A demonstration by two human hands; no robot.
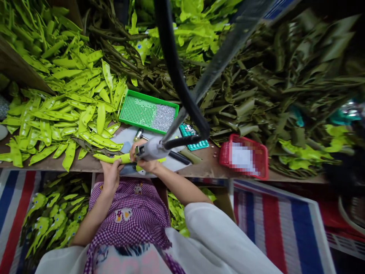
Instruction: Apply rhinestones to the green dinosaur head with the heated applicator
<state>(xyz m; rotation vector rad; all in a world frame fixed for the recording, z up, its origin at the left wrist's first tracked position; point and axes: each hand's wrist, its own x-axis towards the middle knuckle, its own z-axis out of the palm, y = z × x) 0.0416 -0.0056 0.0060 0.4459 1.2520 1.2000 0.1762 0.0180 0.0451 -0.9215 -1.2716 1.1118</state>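
The left hand [111, 171] pinches a green leaf [114, 158] lying crosswise on the surface [205, 167]. The right hand [146, 161], fingers wrapped around a hose-fed tool [151, 150], meets its right end

— What is carried by the wooden bench [205, 167]?
— Bright green leaves [71, 114] are heaped at its left, darker leaves [270, 99] at its right. Between them a green tray [148, 112], a teal tray [194, 139] and a red basket [243, 156] are set.
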